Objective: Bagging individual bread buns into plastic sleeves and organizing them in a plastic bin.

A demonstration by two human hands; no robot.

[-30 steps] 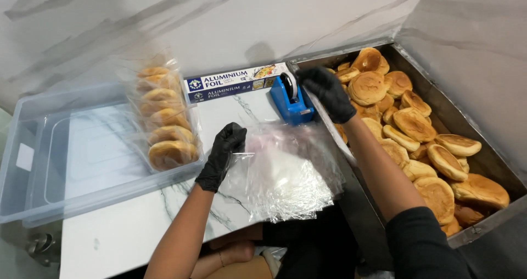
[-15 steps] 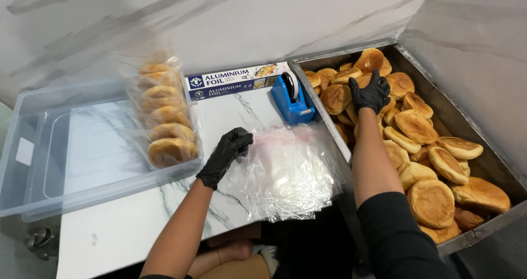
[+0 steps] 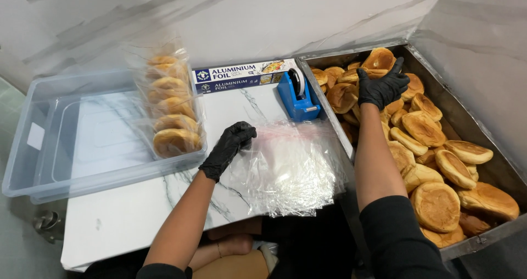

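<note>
**Gloved hands at a marble counter, one on clear bags, one among bread buns**

A long, flat cardboard box of kitchen foil (image 3: 241,76), blue and white with a small food picture near its right end, lies along the wall at upper centre. Just right of it stands one blue plastic tape dispenser (image 3: 297,96) holding a white roll.

Left of the box, a sealed clear plastic bag of golden round buns (image 3: 169,108) leans over the right rim of a large, clear plastic storage tub (image 3: 41,175) that fills the left of the frame. About six buns show through the bag, stacked in a column. A small white label sits on the tub's left wall.

The left hand (image 3: 228,147), in a black glove, is at centre. Its fingers curl loosely and press on the upper left edge of a stack of clear plastic bags (image 3: 291,166) lying flat on the white marble counter (image 3: 126,218). The number of bags cannot be told.

The right hand (image 3: 382,84), also in a black glove, is at upper right. Its fingers spread and curve down over a golden bun (image 3: 379,60) at the top of a deep metal tray (image 3: 483,238). Whether it grips the bun cannot be told. The tray, at right, holds roughly two dozen loose buns, piled.
</note>
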